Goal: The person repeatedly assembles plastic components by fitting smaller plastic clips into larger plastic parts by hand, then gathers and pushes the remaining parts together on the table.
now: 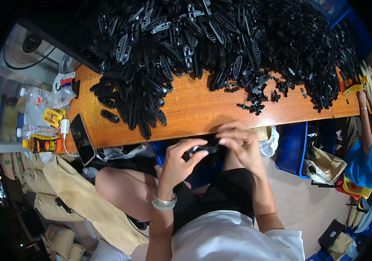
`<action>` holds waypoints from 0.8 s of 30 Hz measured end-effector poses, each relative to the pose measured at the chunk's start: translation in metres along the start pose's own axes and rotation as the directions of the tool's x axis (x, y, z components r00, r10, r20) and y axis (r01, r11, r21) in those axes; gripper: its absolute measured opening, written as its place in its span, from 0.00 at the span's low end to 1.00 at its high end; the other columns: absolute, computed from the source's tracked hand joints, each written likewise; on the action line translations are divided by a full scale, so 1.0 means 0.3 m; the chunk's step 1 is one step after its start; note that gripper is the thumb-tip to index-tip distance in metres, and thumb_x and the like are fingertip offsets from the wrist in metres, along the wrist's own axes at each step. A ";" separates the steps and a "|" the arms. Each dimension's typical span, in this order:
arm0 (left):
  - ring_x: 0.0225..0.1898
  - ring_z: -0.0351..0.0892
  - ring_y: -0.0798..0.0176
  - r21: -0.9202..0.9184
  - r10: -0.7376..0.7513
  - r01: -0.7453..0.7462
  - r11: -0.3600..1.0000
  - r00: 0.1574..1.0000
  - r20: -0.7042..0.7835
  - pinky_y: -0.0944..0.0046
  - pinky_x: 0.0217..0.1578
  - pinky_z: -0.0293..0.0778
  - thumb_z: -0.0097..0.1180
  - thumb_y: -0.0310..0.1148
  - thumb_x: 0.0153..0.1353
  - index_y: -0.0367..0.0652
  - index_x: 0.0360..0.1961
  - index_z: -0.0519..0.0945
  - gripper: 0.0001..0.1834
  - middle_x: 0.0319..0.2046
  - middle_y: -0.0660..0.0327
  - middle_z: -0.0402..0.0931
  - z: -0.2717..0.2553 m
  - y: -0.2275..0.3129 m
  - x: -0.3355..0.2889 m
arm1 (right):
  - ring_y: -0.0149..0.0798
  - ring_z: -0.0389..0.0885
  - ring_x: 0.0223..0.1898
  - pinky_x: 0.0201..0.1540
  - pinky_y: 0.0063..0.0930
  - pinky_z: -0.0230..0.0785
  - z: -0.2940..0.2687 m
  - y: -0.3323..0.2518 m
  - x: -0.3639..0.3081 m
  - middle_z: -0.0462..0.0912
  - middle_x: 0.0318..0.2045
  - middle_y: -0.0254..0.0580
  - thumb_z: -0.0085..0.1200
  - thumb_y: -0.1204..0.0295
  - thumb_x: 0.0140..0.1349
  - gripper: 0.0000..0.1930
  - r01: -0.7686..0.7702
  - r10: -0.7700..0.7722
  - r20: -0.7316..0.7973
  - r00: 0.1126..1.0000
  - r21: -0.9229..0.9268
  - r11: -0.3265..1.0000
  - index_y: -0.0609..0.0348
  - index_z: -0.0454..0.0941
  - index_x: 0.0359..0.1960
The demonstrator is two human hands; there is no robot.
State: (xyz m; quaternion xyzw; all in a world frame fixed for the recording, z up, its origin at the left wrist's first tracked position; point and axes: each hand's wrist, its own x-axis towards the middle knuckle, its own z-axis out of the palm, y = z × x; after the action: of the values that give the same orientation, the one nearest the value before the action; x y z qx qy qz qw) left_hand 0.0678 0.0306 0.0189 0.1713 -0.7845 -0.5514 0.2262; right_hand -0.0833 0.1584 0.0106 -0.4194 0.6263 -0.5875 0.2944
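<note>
My left hand (180, 162) pinches a long, narrow black plastic part (210, 149) between thumb and fingers, just off the table's front edge and above my lap. Close to the part's right end is my right hand (243, 143), its fingers bent and slightly blurred. Thumb and forefinger are apart there, with nothing visible between them. Similar long black plastic parts (151, 65) lie heaped on the wooden table (194, 104) ahead. Farther right rises a pile of small black clips (299, 52), some scattered at its near edge (255, 102).
At the left stand a phone (82, 139) with a white cable, bottles (42, 144) and a fan (27, 48). A blue crate (291, 150) is below the table at right. Another person's arm (364, 115) reaches the far right end. Brown sacks (90, 204) lie lower left.
</note>
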 end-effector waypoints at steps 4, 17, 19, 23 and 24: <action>0.35 0.75 0.52 0.298 0.213 -0.178 0.938 0.973 -0.088 0.58 0.38 0.70 0.61 0.23 0.48 0.35 0.33 0.79 0.09 0.29 0.54 0.77 0.014 0.025 0.089 | 0.45 0.73 0.38 0.40 0.33 0.64 -0.076 0.014 0.139 0.77 0.34 0.42 0.54 0.80 0.48 0.09 0.063 -0.362 -0.288 0.887 -0.699 0.712 0.63 0.80 0.33; 0.31 0.75 0.47 0.648 0.245 -0.031 0.761 0.939 -0.243 0.53 0.30 0.72 0.60 0.28 0.48 0.35 0.31 0.75 0.10 0.33 0.52 0.70 0.188 -0.021 0.415 | 0.39 0.75 0.33 0.37 0.29 0.66 -0.079 0.055 0.149 0.77 0.35 0.42 0.55 0.83 0.52 0.07 0.078 -0.532 -0.495 0.687 -0.677 0.731 0.63 0.75 0.33; 0.24 0.75 0.50 0.659 0.273 -0.030 0.752 0.923 -0.270 0.55 0.26 0.72 0.60 0.27 0.47 0.36 0.29 0.74 0.09 0.32 0.53 0.70 0.166 -0.033 0.344 | 0.39 0.77 0.36 0.41 0.29 0.67 -0.038 0.011 0.100 0.77 0.33 0.44 0.52 0.85 0.53 0.08 0.009 -0.248 -0.646 0.722 -0.349 0.937 0.64 0.74 0.35; 0.22 0.75 0.61 0.174 -0.063 0.126 0.977 0.942 -0.329 0.63 0.21 0.72 0.60 0.21 0.49 0.36 0.35 0.71 0.12 0.33 0.52 0.72 0.166 -0.082 0.172 | 0.37 0.76 0.39 0.44 0.26 0.67 0.037 0.050 0.074 0.76 0.38 0.45 0.50 0.83 0.56 0.08 0.103 -0.153 -0.530 0.834 -0.122 0.987 0.66 0.78 0.38; 0.20 0.74 0.69 -0.180 -0.231 0.185 0.966 0.930 -0.284 0.68 0.19 0.71 0.60 0.17 0.49 0.37 0.41 0.71 0.18 0.32 0.55 0.73 0.166 -0.067 0.154 | 0.35 0.76 0.38 0.42 0.24 0.68 0.062 0.030 0.072 0.77 0.37 0.43 0.51 0.83 0.57 0.07 0.043 0.022 -0.509 0.861 0.115 0.992 0.66 0.78 0.37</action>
State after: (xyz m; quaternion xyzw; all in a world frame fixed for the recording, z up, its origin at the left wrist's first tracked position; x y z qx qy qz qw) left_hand 0.0024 0.0391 -0.0067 0.3186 -0.6741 -0.5969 0.2962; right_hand -0.0792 0.1301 0.0019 -0.2340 0.6424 -0.7161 0.1406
